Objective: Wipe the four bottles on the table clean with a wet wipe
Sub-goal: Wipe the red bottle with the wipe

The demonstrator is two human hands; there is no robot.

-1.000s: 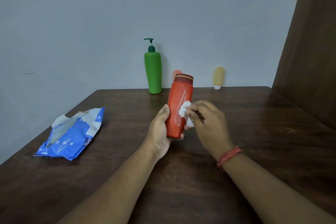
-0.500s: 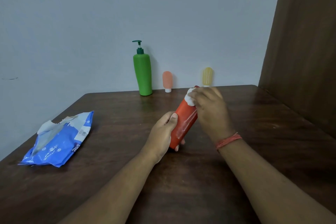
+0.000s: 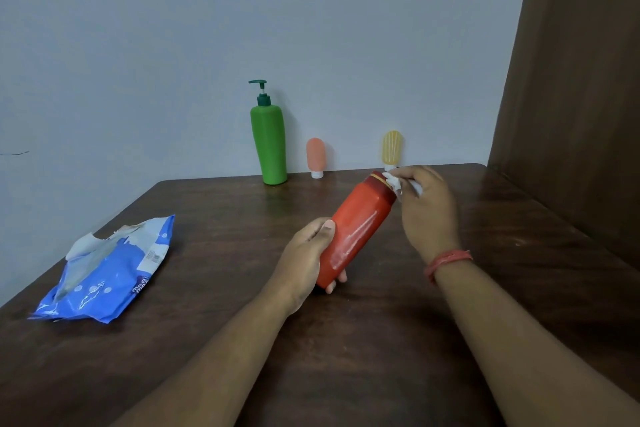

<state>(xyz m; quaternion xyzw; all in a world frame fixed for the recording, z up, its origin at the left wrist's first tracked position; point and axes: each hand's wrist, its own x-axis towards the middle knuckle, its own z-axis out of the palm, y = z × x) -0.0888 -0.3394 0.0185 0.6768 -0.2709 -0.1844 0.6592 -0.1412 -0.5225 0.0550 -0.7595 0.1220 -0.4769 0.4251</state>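
L hand (image 3: 306,262) grips the lower end of the red bottle (image 3: 356,230), thumb on the near face, fingers curled round the underside w/ tips showing below the base. Bottle is tilted, cap end leaning up & to the right, held just above the table (image 3: 346,374) near its middle. Cap is dark red w/ a yellow band.

R hand (image 3: 427,208) sits at the cap end, fingers bent & pinching a crumpled white wet wipe (image 3: 393,181) against the cap. Red thread band (image 3: 446,262) round the R wrist.

Far edge of table, by the wall (image 3: 207,28): green pump bottle (image 3: 268,144) upright, left of centre; small orange bottle (image 3: 315,158) just right of it, standing on its white cap; small yellow bottle (image 3: 391,147) further right, ribbed, also cap-down, its base partly hidden behind the wipe & R hand. All three well apart from the red one.

Left side of table: blue wipes pack (image 3: 107,274) lying flat, top flap torn open, white showing at the opening. Brown panel (image 3: 571,97) stands at the right, past the table's far right corner.
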